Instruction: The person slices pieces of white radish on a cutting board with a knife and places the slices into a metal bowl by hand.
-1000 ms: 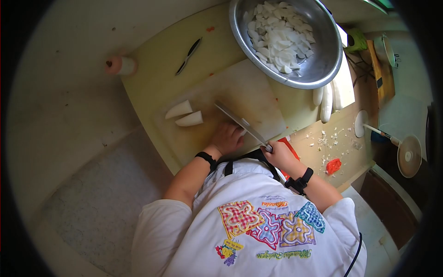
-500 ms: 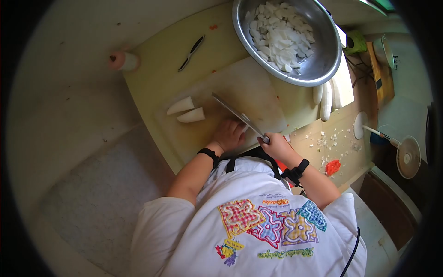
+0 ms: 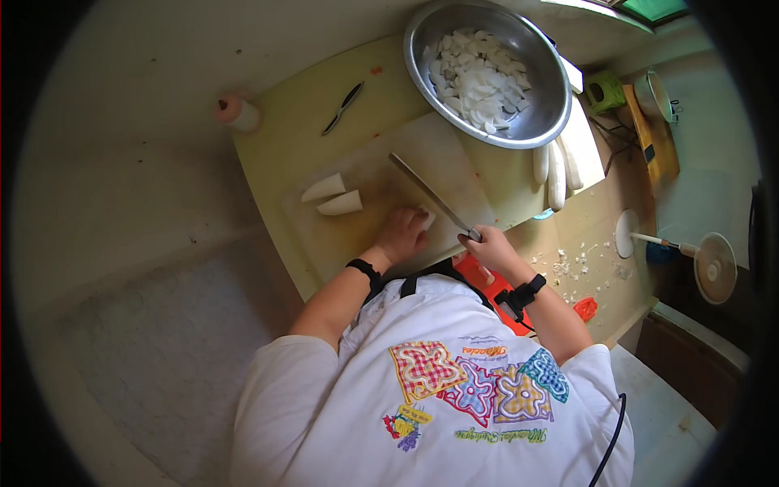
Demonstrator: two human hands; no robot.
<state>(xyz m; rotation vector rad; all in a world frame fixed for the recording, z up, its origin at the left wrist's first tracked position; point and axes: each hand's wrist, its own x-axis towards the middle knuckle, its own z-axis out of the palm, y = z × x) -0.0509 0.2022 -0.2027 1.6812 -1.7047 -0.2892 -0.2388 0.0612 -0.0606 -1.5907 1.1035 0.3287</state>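
While right hand point(image 3: 489, 246) clasps knife point(image 3: 430, 191), curled left hand point(image 3: 401, 235) apparently holds white piece point(image 3: 428, 217) by near edge of cutting board point(image 3: 442, 150).

A pedestal fan point(image 3: 717, 269) stands on the floor point(image 3: 599, 209), a green stool point(image 3: 604, 92) near wooden furniture point(image 3: 654, 140).

- The single view looks from the person's head, forward and steeply down.
- Nearest below it is the white shirt point(image 3: 487, 442), its letters standing upside down.
- The left hand point(image 3: 399, 234) and right hand point(image 3: 488, 246) are near the middle.
- The table point(image 3: 300, 105) appears slanted.
- The lens is very wide, with dark round edges.
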